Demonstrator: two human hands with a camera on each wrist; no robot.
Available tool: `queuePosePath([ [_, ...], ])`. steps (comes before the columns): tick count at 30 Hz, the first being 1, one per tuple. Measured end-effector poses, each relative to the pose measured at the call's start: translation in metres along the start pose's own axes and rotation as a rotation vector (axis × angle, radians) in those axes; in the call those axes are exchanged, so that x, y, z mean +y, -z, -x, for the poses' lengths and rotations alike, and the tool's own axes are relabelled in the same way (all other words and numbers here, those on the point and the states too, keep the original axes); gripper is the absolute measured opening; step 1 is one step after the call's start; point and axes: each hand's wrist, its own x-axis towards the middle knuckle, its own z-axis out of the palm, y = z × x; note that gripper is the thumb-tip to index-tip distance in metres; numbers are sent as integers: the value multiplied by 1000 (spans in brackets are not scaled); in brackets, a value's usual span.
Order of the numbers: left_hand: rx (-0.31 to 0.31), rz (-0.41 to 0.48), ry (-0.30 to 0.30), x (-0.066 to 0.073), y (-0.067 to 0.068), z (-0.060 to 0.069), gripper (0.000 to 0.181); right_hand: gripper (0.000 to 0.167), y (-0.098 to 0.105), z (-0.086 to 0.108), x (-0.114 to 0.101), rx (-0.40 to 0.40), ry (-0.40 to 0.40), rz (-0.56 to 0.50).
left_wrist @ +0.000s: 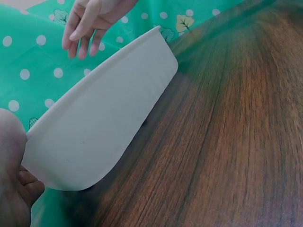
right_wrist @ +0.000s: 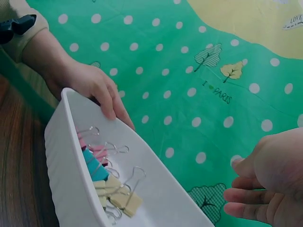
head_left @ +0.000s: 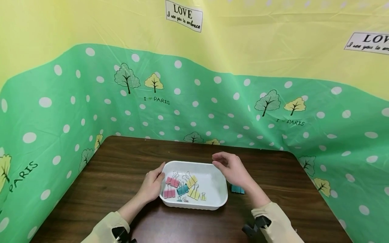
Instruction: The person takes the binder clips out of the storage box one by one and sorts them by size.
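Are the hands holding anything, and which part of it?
The left hand holds the white, rounded-rectangular, plastic-looking tray by its left end, at the rim. The right hand holds nothing.

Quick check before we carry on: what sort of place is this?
Probably a small recording booth set up indoors: a printed polka-dot curtain encloses the sides and back of a dark wood-grain table, and black devices sit at both wrists.

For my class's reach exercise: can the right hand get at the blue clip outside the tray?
Probably yes: the right hand looks empty, and the blue clip lies nearby, beside the tray.
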Motion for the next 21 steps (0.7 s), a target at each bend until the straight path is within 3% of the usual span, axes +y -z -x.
queuePosePath([
  [21, -3, 3, 4, -2, 0, -1, 46, 22, -38, -17, -12, -101, -66, -55],
])
